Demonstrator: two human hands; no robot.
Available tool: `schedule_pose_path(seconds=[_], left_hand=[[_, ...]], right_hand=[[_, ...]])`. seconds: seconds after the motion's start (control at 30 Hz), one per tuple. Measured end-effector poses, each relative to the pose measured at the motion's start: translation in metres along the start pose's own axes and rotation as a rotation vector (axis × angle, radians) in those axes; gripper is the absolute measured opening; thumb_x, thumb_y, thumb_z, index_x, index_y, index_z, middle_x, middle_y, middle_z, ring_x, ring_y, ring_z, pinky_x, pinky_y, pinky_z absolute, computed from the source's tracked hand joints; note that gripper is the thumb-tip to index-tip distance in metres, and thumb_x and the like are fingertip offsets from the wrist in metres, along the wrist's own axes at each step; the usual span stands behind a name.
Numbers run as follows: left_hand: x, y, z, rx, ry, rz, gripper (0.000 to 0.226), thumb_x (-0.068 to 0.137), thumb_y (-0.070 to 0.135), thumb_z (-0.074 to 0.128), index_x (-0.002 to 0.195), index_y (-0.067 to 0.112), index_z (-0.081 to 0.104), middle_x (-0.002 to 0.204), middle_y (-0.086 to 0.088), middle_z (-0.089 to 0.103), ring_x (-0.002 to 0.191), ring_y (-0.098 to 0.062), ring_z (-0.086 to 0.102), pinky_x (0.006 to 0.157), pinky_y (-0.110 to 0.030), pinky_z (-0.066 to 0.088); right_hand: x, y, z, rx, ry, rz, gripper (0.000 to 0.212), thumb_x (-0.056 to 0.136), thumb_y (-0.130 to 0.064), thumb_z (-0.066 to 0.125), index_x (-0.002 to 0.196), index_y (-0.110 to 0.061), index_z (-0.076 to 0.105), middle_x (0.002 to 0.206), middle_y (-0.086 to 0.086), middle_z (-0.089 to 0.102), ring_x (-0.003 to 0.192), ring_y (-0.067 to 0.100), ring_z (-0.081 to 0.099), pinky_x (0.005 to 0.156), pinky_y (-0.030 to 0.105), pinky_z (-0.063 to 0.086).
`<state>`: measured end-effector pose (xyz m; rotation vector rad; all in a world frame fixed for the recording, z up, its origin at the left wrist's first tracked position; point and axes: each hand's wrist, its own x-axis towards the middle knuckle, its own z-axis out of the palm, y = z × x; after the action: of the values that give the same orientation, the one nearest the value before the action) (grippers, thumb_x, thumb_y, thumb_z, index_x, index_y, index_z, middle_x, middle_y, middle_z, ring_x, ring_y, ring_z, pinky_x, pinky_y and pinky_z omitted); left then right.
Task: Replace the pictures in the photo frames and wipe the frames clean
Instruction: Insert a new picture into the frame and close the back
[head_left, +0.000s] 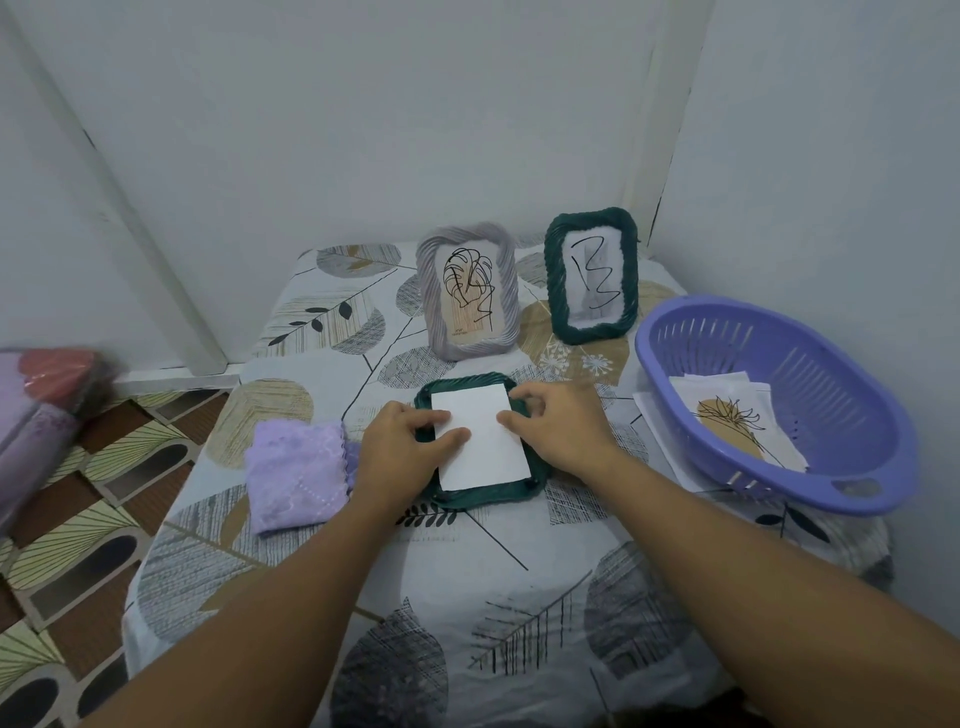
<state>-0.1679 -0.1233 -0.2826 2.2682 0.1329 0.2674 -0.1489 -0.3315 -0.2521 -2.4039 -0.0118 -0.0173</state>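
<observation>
Three photo frames are on the tabletop (467, 597), which is covered with a leaf-patterned cloth. Two stand upright near the far edge: a grey frame (470, 291) with a leaf drawing, and to its right a dark green frame (592, 275) with a black scribble on white. The third, a second green frame (480, 444), lies flat near the middle of the tabletop, its long axis running from the near edge toward the far edge, tilted slightly left at the far end. One white sheet (478, 436) lies on it, lined up the same way.

The left hand (402, 449) rests on the flat frame's left side, thumb and forefinger pressing the sheet's left edge. The right hand (556, 431) is at the right side, fingers curled and pinching the sheet's right edge.

One folded purple cloth (296, 475) lies just left of the flat frame. One purple basket (779, 400) sits at the right edge, holding several loose pictures (737, 421); how many I cannot tell.
</observation>
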Motion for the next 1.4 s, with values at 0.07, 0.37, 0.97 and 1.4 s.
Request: schedule_pose_path(seconds=[0.07,0.37,0.97,1.4], left_hand=[[-0.001,0.002,-0.001,-0.036,0.008,0.001,0.039,0.08,0.048,0.083,0.114,0.028,0.079,0.099,0.007,0.059,0.092,-0.007,0.057,0.079,-0.02,0.039],[0.008,0.031,-0.009,-0.051,0.037,0.042,0.007,0.088,0.031,0.077,0.087,0.024,0.078,0.075,0.005,0.068,0.067,-0.004,0.057,0.064,-0.024,0.044],[0.006,0.079,0.029,0.092,-0.17,0.09,0.021,0.098,0.04,0.062,0.1,0.023,0.074,0.085,0.006,0.066,0.085,-0.015,0.062,0.075,-0.03,0.045],[0.023,0.105,0.026,-0.492,-0.204,-0.211,0.026,0.103,0.027,0.061,0.094,0.006,0.072,0.095,-0.008,0.073,0.076,-0.014,0.059,0.066,-0.027,0.043]], right_hand=[[-0.002,0.001,-0.003,0.03,0.006,0.001,0.035,0.086,-0.051,0.075,0.115,-0.032,0.072,0.083,-0.015,0.062,0.085,0.013,0.063,0.078,0.031,0.055],[-0.008,0.015,-0.024,-0.137,0.105,0.16,0.04,0.091,-0.044,0.068,0.124,-0.027,0.054,0.132,0.009,0.052,0.118,0.029,0.053,0.094,0.041,0.05],[0.006,0.003,-0.039,-0.001,0.058,0.38,0.075,0.09,-0.028,0.076,0.144,-0.013,0.026,0.121,0.013,0.062,0.105,0.035,0.064,0.091,0.048,0.056],[0.012,-0.02,-0.054,0.661,0.064,0.256,0.03,0.101,-0.024,0.062,0.128,-0.021,0.049,0.12,0.006,0.068,0.1,0.027,0.07,0.084,0.051,0.062]])
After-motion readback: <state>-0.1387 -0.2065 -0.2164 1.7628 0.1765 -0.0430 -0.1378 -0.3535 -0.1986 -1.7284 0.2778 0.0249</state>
